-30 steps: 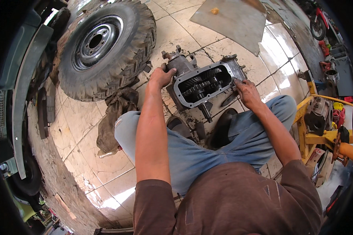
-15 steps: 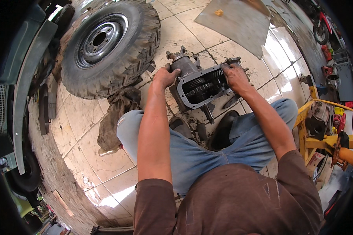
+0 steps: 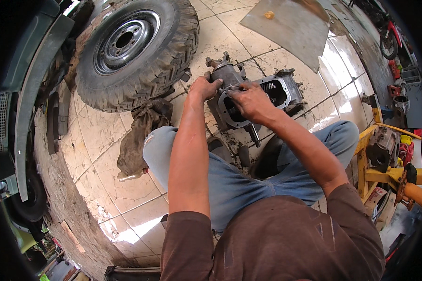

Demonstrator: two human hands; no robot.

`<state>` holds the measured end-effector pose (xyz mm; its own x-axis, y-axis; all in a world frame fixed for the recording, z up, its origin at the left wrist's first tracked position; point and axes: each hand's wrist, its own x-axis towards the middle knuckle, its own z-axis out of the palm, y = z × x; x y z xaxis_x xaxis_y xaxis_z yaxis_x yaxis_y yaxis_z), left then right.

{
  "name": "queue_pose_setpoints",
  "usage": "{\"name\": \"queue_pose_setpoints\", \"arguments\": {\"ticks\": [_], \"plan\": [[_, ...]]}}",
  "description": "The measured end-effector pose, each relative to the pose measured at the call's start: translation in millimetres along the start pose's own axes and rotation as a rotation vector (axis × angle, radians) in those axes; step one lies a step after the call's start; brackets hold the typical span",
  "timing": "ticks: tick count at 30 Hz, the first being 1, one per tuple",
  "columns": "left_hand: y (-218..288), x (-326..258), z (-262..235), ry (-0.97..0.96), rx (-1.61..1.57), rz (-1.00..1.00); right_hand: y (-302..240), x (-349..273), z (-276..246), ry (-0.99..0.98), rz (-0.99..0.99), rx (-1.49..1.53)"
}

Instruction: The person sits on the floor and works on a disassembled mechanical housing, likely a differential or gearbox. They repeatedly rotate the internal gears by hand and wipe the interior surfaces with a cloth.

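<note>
A grey metal gearbox (image 3: pixel 293 91) rests on the floor in front of my feet, its open side facing up and gears showing inside. My left hand (image 3: pixel 204 88) is closed around the round housing at its upper left, below a forked yoke (image 3: pixel 219 60). Across the left part of the opening lies my right hand (image 3: pixel 254 101), fingers bent together at the flange rim. Whether those fingers pinch something small is hidden. A splined shaft (image 3: pixel 254 136) sticks out of the gearbox towards me.
A large treaded wheel (image 3: pixel 138 51) lies to the left, with a dirty brown cloth (image 3: pixel 143 136) below it. A flat metal sheet (image 3: pixel 288 25) lies beyond the gearbox. On the right stands a yellow frame (image 3: pixel 365 159) beside a metal housing (image 3: pixel 383 149).
My right hand has moved left from the gearbox's right end to the left rim of its opening. My left hand stays on the housing. The view has shifted slightly.
</note>
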<state>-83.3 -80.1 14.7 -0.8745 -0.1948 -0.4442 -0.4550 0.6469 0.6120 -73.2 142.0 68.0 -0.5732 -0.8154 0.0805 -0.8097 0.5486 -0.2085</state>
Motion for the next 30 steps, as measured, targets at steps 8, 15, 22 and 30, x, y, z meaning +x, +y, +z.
{"name": "queue_pose_setpoints", "arguments": {"ticks": [8,15,22,30], "plan": [[0.0,-1.5,0.6,0.023,0.01,-0.003,-38.4,-24.4,-0.8,-0.014,-0.213,-0.158],[8.1,-8.8,-4.5,-0.014,-0.003,-0.006,-42.9,-70.9,-4.6,-0.146,-0.236,-0.128],[-8.8,0.9,7.2,0.089,0.005,0.024,-6.4,-125.5,-5.2,-0.158,-0.097,-0.069],[6.4,-4.6,-0.3,-0.005,0.023,-0.005,67.0,-147.4,4.1,0.094,0.252,-0.138]]}}
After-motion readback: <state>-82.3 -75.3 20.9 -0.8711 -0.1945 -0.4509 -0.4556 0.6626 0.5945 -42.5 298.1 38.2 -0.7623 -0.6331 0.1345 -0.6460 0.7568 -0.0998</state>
